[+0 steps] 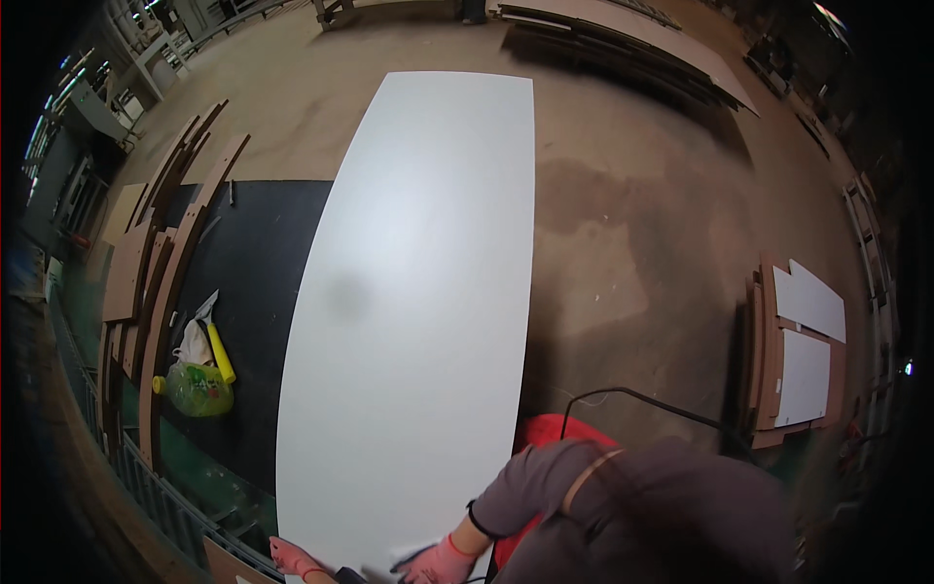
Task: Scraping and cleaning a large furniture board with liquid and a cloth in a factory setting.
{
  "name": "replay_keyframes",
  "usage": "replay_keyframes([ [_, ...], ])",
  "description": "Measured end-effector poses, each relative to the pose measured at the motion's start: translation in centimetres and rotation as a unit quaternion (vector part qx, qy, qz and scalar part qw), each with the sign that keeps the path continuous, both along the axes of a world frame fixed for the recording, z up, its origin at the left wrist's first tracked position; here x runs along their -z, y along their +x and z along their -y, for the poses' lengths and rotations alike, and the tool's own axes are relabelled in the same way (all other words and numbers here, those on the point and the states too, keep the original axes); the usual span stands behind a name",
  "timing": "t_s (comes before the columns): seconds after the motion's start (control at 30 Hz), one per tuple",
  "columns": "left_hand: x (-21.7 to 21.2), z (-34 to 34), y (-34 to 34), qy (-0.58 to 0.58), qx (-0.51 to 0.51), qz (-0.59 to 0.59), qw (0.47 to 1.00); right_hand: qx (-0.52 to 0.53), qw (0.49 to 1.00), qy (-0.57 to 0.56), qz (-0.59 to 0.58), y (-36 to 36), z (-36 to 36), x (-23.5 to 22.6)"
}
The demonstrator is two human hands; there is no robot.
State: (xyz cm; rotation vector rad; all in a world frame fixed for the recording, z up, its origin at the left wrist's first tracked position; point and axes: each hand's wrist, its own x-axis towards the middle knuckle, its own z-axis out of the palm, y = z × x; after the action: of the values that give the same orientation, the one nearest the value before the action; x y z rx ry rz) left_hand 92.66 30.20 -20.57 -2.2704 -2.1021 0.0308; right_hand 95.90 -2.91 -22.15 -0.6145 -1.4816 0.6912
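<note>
A long white panel (418,292) stretches away from me down the middle. At its near left edge is my left hand (295,559) in a pink glove, fingers closed over the edge. My right hand (440,563), also in a pink glove, presses on the panel's near end. Under its fingers shows a small whitish piece (413,552) that looks like a cloth; most of it is hidden. A dark object (372,575) lies between my hands, cut off by the lower rim, and I cannot make out what it is.
Left of the panel, a black board (255,253) bears a yellow-handled scraper (221,352), a pale rag (193,345) and a green-labelled plastic bottle (200,389). Brown strips (175,273) lie beyond. Stacked boards stand right (806,380) and far right (623,44). A black hose (642,397) arches nearby.
</note>
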Motion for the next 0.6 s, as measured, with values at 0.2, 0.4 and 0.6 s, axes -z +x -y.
replay_keyframes([
  [0.2, 0.0, 0.4, 0.9, 0.014, 0.018, 0.048, 0.999, 0.204, 0.956, -0.184, 0.101, 15.8, 3.0, -6.5],
  [0.4, -0.5, 0.5, 6.3, 0.032, 0.053, 0.392, 0.918, 0.499, 0.668, -0.377, 0.404, 35.2, 9.0, -9.8],
  [0.6, 2.0, -3.6, 15.8, 0.074, 0.176, 0.503, 0.843, 0.627, 0.483, -0.489, 0.367, 52.2, 18.6, -8.3],
])
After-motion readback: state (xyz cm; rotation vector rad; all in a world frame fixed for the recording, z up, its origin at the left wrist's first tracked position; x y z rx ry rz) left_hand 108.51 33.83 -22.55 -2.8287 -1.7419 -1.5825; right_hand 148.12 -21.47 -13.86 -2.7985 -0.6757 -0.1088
